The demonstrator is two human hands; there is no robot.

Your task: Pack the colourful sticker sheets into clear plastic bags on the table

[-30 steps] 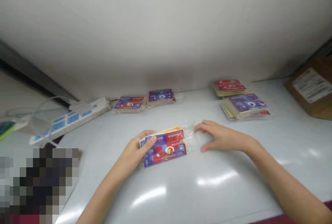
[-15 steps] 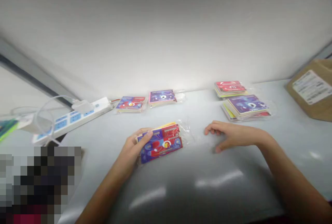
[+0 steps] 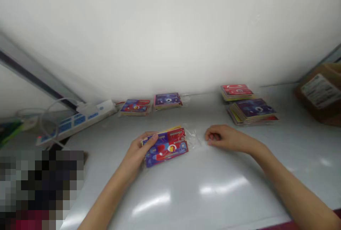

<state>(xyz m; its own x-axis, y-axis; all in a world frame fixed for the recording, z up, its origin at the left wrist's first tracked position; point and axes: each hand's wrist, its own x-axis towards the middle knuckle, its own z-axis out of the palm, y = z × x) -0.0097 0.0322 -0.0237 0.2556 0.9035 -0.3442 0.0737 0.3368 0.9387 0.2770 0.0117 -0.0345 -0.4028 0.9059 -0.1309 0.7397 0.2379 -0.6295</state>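
Observation:
My left hand (image 3: 137,155) is closed around a clear bag of cards (image 3: 166,148), thumb on top, tilted a little above the table. The cards are purple and red with a round emblem, and a yellow edge shows behind them. The loose clear end of the bag (image 3: 193,138) points toward my right hand (image 3: 220,137). That hand is to the right of the bag, its fingers curled in and the thumb drawn up to them. Whether anything thin is pinched there, I cannot make out.
Along the wall lie a bagged red-and-purple card pack (image 3: 135,107) and a purple one (image 3: 168,100). Farther right are a red pack (image 3: 236,91) and stacked purple packs (image 3: 254,109). A white power strip (image 3: 80,120) with cables sits left, a cardboard box (image 3: 319,95) right.
My right hand has shifted slightly left toward the bag, and its fingers and thumb, apart before, have closed. My left hand holds the card bag as before.

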